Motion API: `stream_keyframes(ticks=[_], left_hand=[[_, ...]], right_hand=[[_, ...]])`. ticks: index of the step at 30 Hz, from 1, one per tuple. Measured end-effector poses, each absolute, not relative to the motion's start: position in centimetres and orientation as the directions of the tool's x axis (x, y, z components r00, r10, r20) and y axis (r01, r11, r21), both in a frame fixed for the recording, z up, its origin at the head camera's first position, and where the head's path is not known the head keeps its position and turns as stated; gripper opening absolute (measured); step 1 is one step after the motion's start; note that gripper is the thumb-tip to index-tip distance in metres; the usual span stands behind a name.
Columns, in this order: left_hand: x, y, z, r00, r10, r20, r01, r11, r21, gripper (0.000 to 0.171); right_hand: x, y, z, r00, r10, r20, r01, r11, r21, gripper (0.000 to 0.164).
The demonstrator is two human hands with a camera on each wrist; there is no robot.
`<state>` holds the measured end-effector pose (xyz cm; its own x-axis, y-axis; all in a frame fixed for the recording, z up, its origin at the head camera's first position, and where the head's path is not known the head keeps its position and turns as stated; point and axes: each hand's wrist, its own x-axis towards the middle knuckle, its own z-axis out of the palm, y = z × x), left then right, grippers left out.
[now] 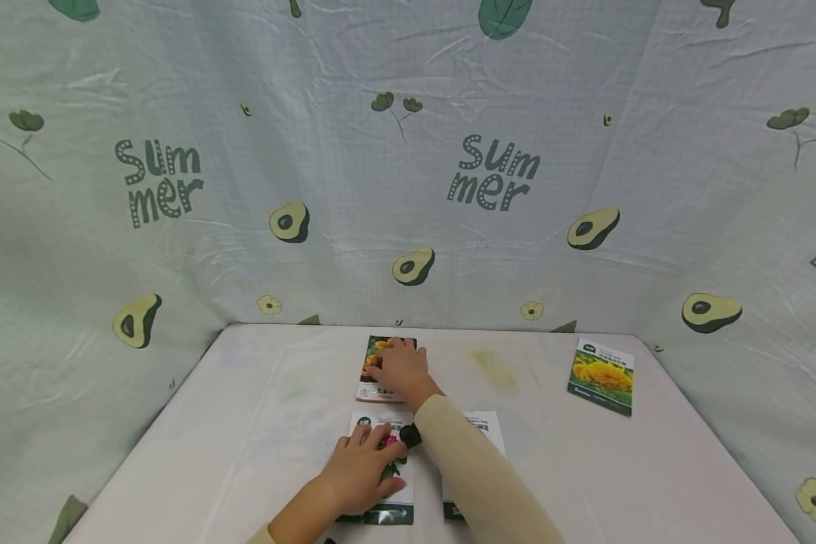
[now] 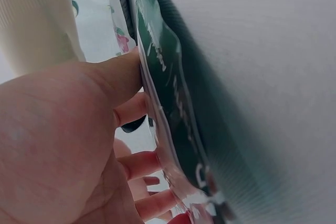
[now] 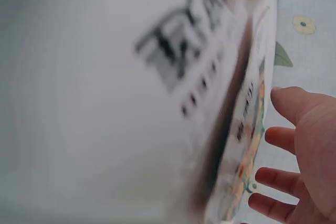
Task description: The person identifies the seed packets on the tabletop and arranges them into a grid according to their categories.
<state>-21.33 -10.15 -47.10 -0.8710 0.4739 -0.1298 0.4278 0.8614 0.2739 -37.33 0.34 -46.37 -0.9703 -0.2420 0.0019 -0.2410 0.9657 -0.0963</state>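
Note:
My left hand [image 1: 363, 468] lies spread over a seed packet [image 1: 400, 495] with a pink flower, at the near middle of the table. The left wrist view shows the thumb and fingertips touching the face of this packet [image 2: 168, 93], whose dark green lower edge bends up slightly. Farther back, my right hand [image 1: 403, 368] rests on a packet with orange flowers [image 1: 372, 389], covering much of its picture. In the right wrist view the right fingers [image 3: 278, 179] are extended beside the packet's face, and a blurred white printed packet [image 3: 131, 103] fills the foreground.
Under my right forearm [image 1: 476, 468] lies another white packet [image 1: 486, 425], partly hidden. A packet with yellow flowers [image 1: 601, 378] lies at the table's far right. A dark green edge [image 1: 350, 519] shows beside the left packet. A printed cloth [image 1: 353, 189] hangs behind the table.

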Motion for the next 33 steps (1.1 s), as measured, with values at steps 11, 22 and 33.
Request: stream_keyframes(ticks=[11, 22, 33], left_hand=[[-21.4, -9.9, -47.0, -0.882, 0.445, -0.156, 0.398, 0.880, 0.260, 0.045], [-21.5, -9.7, -47.1, -0.891, 0.427, -0.156, 0.385, 0.891, 0.241, 0.046], [-21.2, -9.7, -46.9, -0.891, 0.431, -0.140, 0.389, 0.886, 0.254, 0.046]], right_hand=[[-38.1, 3.4, -45.8, -0.953, -0.295, 0.076, -0.304, 0.936, -0.176, 0.052], [-37.8, 8.0, -44.8, -0.935, -0.300, 0.190, -0.351, 0.861, -0.369, 0.044], [-36.5, 12.9, -45.2, -0.945, -0.205, 0.256, -0.311, 0.807, -0.503, 0.034]])
